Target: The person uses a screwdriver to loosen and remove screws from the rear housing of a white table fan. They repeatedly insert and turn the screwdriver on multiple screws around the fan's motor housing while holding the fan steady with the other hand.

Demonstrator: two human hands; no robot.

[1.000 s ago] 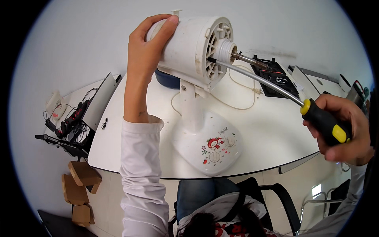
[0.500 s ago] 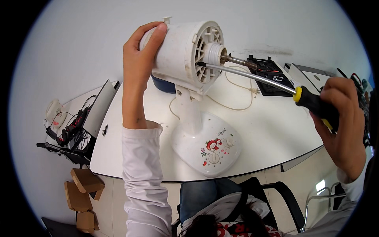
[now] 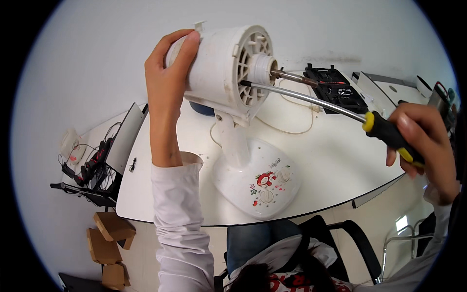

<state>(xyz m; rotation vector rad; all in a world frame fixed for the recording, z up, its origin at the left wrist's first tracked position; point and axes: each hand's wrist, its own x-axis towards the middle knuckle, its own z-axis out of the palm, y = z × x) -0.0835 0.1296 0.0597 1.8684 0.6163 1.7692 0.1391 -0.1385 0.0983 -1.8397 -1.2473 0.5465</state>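
Note:
A white electric fan without blades stands on the table, its round motor housing facing right on a short neck above a white base with cartoon prints. My left hand is wrapped round the back of the housing, thumb on top. In my right hand is a screwdriver with a black and yellow handle. Its dark tip meets the slotted front grille, below the hub; how deep it reaches I cannot tell. A metal motor shaft sticks out of the hub.
Behind the fan lies an open black tool case. A pale power cord curls over the white table. At the left are tangled black cables and cardboard boxes on the floor. A black chair armrest is at the front.
The fan housing and my left hand have shifted slightly left in view. My right hand has changed its hold on the screwdriver handle, its fingers now further back. The screwdriver tip stays at the grille.

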